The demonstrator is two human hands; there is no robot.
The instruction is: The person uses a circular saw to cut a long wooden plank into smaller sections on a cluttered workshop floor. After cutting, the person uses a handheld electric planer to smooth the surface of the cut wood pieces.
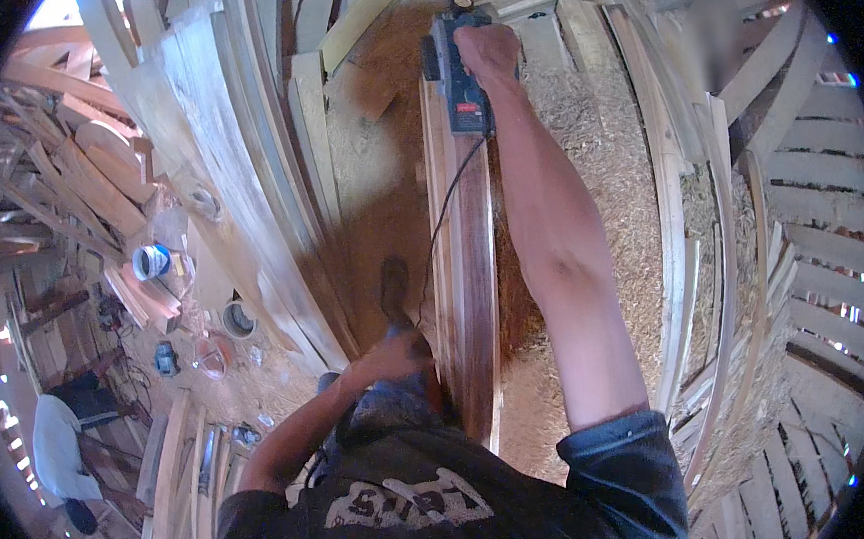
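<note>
My right hand [487, 51] is stretched far forward and grips the handle of a blue electric planer [458, 76] that rests on the far end of a long reddish-brown wooden plank [473, 262]. The planer's black cord [442, 220] runs back along the plank toward me. My left hand [391, 352] is close to my body and presses on the plank's near end, at its left edge. My foot in a dark shoe [394, 289] stands on the shavings just left of the plank.
Wood shavings [598, 181] cover the floor on both sides of the plank. Pale planks [258, 177] lean in stacks at left, more boards [698, 268] at right. Tape rolls [238, 318], a small tub [150, 262] and tools lie lower left. Another person [57, 449] crouches at far lower left.
</note>
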